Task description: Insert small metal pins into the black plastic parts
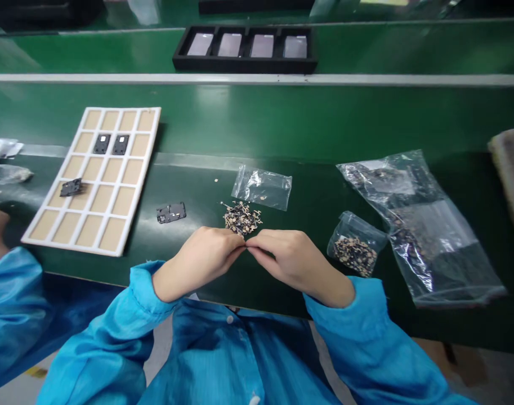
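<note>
My left hand and my right hand meet fingertip to fingertip just below a small heap of tiny gold and black parts on the green bench. Both hands are pinched closed; whatever lies between the fingertips is too small to make out. A black bracket part lies on the bench left of the heap. Further left sits a white tray with tan pockets; two black parts lie in its second row and another black part sits at its left side.
An empty small clear bag lies behind the heap. A small bag of gold parts and a large clear bag are at the right. A black tray with grey plates rests on the far conveyor. Another person's blue sleeve is at left.
</note>
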{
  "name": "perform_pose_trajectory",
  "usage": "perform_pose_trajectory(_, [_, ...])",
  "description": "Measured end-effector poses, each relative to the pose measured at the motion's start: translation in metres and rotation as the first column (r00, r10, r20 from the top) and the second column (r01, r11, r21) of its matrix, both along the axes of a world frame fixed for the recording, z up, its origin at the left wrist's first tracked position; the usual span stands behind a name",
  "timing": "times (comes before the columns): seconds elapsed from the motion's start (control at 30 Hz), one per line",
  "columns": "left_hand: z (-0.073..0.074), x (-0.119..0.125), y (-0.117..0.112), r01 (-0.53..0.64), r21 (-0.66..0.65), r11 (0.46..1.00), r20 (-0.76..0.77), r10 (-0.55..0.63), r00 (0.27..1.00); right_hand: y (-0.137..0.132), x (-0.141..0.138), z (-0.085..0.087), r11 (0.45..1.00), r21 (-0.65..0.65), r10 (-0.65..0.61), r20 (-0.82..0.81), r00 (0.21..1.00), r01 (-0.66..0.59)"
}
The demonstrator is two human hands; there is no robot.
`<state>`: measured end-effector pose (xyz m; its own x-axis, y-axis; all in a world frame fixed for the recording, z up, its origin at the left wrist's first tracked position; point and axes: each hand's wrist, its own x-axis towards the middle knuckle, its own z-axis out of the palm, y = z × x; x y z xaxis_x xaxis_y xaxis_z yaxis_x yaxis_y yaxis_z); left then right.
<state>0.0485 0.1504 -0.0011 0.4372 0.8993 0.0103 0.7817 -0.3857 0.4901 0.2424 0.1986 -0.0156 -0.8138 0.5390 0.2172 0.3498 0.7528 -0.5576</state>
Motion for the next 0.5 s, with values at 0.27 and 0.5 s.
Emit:
perform_pose_trajectory(0.27, [0.001, -0.010, 0.000, -0.096, -0.290, 0.952, 0.426, 0.218, 0.878, 0.011, -0.001, 0.003, 0.887, -0.452, -0.194, -0.181, 0.964, 0.093])
perform_pose_trajectory(0.5, [-0.010, -0.007, 0.002, -0.035, -0.503, 0.863, 0.572, 0.363, 0.736, 0.006, -0.006, 0.003, 0.945, -0.324, -0.133, -0.233, 0.963, 0.052])
